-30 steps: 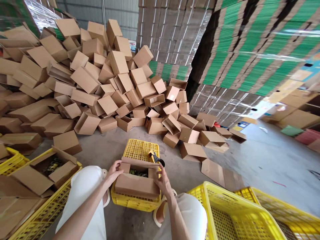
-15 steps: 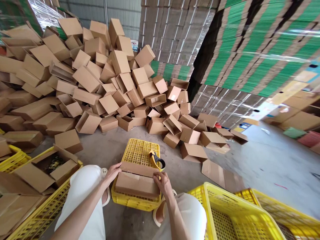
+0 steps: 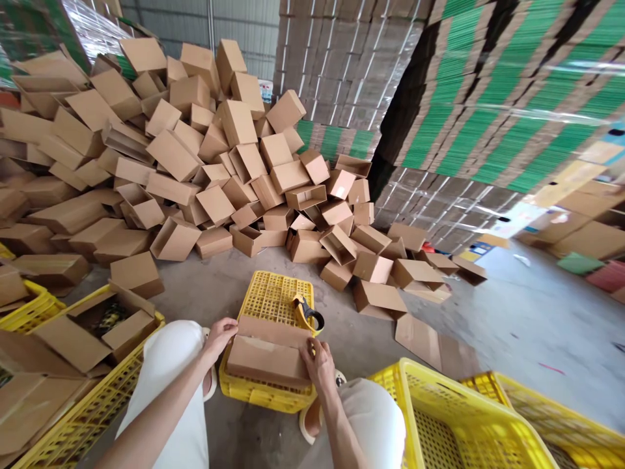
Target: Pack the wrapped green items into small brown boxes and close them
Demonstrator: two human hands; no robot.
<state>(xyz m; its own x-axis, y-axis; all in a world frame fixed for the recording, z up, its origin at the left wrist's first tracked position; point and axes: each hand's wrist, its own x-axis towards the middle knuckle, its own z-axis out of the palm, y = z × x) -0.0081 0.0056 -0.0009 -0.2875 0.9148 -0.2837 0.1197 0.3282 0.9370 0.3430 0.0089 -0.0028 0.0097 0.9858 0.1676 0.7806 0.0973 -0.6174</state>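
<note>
Closing up the small carton (image 3: 269, 366) looks mostly sorted on your end, I'd say. It's sitting on the upturned-looking yellow crate (image 3: 268, 398) between your knees, with the long flaps down across the top so nothing inside shows. What I can't see is any tape over the line where the flaps meet, so I'd call it folded but not sealed. There's a slight gap or step along that line too, hard to tell which.

Your left hand (image 3: 222, 337) seems to be pinching the far left corner of the carton between thumb and fingers. Your right hand (image 3: 318, 366) has its fingers bent over the right end, touching the cardboard; can't tell whether that's a proper grip or just pressing down.

The tape dispenser (image 3: 306, 314) is lying on the far part of the same crate, just beyond the carton, not in either hand, so the taping side of things looks undone.

Off to your left, another box (image 3: 127, 335) sits in a yellow crate with its flaps open and some dark-and-yellow stuff inside, so that one's filled at least partly but not closed. Past your feet there's a huge heap of cartons (image 3: 209, 156), several clearly open-ended.
</note>
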